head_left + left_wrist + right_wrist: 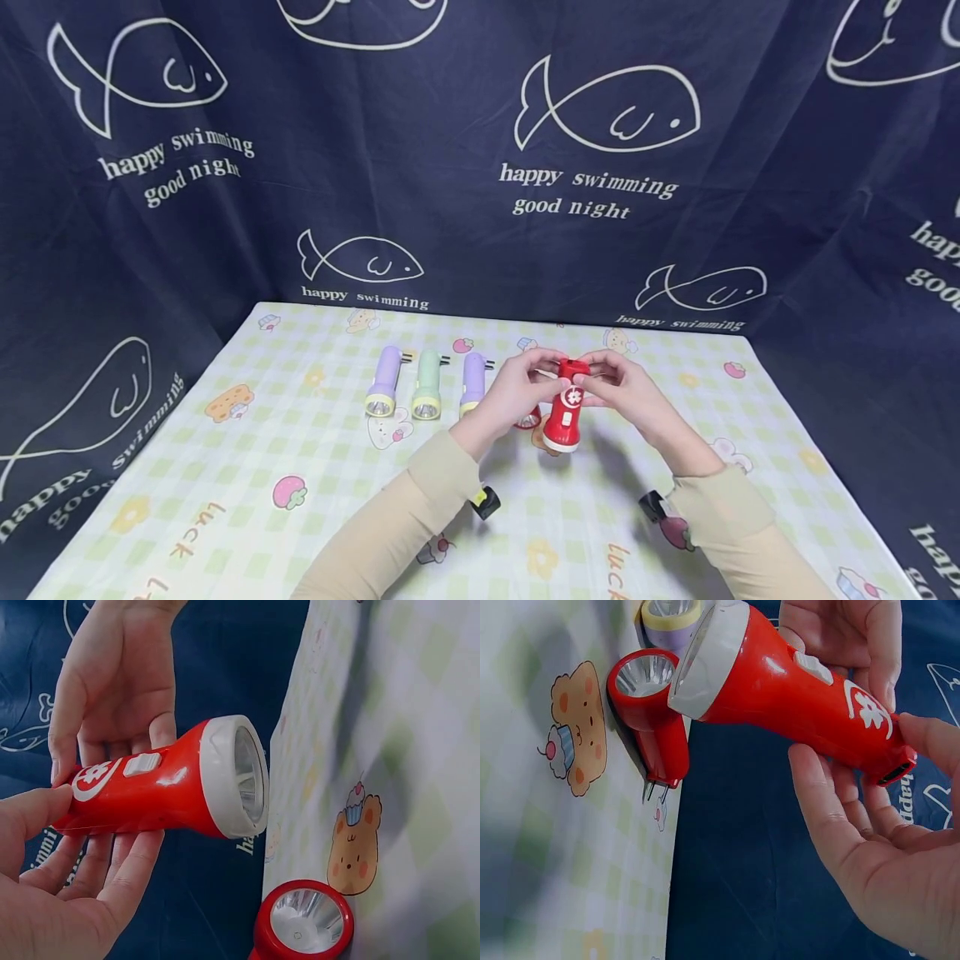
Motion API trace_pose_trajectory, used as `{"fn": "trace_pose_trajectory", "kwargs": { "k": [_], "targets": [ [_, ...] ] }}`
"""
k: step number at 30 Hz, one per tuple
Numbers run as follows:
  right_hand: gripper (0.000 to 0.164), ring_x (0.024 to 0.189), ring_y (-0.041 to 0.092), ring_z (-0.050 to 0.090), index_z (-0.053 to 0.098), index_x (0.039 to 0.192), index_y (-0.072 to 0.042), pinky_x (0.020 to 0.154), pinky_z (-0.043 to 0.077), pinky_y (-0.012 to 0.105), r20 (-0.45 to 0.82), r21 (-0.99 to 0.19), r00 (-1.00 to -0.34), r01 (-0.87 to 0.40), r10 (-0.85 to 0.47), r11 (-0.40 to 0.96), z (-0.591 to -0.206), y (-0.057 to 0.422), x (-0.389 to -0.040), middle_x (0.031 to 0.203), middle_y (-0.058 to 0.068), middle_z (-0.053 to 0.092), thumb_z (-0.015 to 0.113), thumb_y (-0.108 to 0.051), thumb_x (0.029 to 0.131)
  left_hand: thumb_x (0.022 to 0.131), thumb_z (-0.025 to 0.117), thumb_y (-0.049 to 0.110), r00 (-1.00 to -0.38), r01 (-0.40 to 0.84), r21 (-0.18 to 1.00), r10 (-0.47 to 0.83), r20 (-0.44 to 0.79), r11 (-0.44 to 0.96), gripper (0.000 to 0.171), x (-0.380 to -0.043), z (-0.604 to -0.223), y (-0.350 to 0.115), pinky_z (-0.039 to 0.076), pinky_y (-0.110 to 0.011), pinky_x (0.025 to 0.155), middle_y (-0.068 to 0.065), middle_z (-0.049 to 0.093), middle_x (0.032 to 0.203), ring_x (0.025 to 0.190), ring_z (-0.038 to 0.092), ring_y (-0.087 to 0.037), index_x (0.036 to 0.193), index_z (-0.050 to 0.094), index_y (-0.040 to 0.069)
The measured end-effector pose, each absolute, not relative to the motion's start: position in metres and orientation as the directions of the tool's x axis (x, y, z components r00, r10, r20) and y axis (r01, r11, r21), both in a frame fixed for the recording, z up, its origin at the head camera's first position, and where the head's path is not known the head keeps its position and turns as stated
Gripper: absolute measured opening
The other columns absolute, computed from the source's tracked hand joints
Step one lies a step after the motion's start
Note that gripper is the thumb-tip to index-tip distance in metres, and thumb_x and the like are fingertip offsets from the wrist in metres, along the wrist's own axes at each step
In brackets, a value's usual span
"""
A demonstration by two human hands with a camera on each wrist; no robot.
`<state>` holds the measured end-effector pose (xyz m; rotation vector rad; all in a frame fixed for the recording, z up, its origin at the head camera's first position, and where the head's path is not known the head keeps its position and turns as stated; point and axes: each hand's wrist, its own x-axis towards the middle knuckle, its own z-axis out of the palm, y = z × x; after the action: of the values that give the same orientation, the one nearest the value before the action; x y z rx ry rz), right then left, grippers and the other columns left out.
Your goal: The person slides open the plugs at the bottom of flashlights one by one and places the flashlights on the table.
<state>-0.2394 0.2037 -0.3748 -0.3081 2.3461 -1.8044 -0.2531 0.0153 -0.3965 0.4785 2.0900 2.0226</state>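
A red flashlight (558, 429) with a white rim and white slide switch is held above the table, lens end tilted down toward the person. Its tail end sits between the left hand (517, 390) and the right hand (630, 390), thumbs on the front face and fingers behind. In the left wrist view, the left thumb presses near the white flower emblem (94, 778). The right wrist view shows a dark slot (895, 774) in the tail end, beside the right hand (885, 855). Just below lies a second red flashlight (660, 742), its two plug prongs out.
Left of the hands, a purple flashlight (474, 379), a green flashlight (428, 375) and another purple flashlight (387, 375) lie in a row, prongs out to the right. A checked cloth (337, 533) covers the table, and a dark fish-print curtain (450, 125) hangs behind.
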Motion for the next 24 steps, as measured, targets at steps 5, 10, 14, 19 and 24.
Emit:
{"fn": "trace_pose_trajectory", "kwargs": {
  "k": [5,10,14,19,24],
  "targets": [
    [0.040,0.085,0.010,0.064,0.053,0.116,0.007,0.077,0.058,0.033,0.054,-0.954,-0.967,-0.124,-0.248,0.274,-0.375,0.202,-0.238,0.099,0.002,0.063,0.068,-0.014,0.087,0.085,0.069,0.011,-0.927,0.132,0.991,0.359,0.111,0.036,0.036,-0.248,-0.395,0.012,0.056,-0.026,0.072,-0.004,0.065,0.104,0.083,0.063,-0.013,0.120,0.060,0.012],
    [0.037,0.083,0.009,0.064,0.059,0.113,0.004,0.077,0.056,0.027,0.113,-0.930,-0.967,-0.183,-0.227,0.319,-0.374,0.201,-0.235,0.094,-0.004,0.065,0.071,-0.016,0.085,0.085,0.070,0.012,-0.924,0.178,0.981,0.355,0.142,0.071,0.036,-0.244,-0.394,0.011,0.054,-0.023,0.074,-0.003,0.065,0.105,0.083,0.062,-0.012,0.121,0.060,0.013],
    [0.036,0.087,0.006,0.064,0.062,0.111,0.000,0.078,0.053,0.023,0.134,-0.903,-0.971,-0.202,-0.198,0.379,-0.372,0.199,-0.232,0.094,-0.006,0.066,0.073,-0.019,0.083,0.086,0.069,0.010,-0.924,0.187,0.978,0.354,0.145,0.087,0.036,-0.235,-0.383,0.008,0.052,-0.022,0.077,-0.005,0.066,0.107,0.086,0.062,-0.015,0.121,0.060,0.011],
    [0.035,0.090,0.003,0.063,0.063,0.110,-0.001,0.078,0.052,0.021,0.176,-0.882,-0.968,-0.236,-0.180,0.409,-0.371,0.197,-0.230,0.093,-0.009,0.067,0.074,-0.019,0.082,0.085,0.069,0.008,-0.927,0.194,0.975,0.344,0.147,0.105,0.036,-0.233,-0.379,0.006,0.052,-0.023,0.078,-0.009,0.067,0.110,0.091,0.064,-0.022,0.121,0.061,0.009],
    [0.034,0.088,0.003,0.064,0.063,0.110,0.000,0.078,0.054,0.021,0.222,-0.880,-0.956,-0.281,-0.193,0.382,-0.370,0.195,-0.227,0.095,-0.004,0.068,0.075,-0.014,0.081,0.084,0.071,0.013,-0.917,0.230,0.964,0.360,0.169,0.133,0.033,-0.239,-0.385,0.003,0.053,-0.022,0.078,-0.005,0.068,0.108,0.090,0.065,-0.017,0.116,0.064,0.011]
  ]
}}
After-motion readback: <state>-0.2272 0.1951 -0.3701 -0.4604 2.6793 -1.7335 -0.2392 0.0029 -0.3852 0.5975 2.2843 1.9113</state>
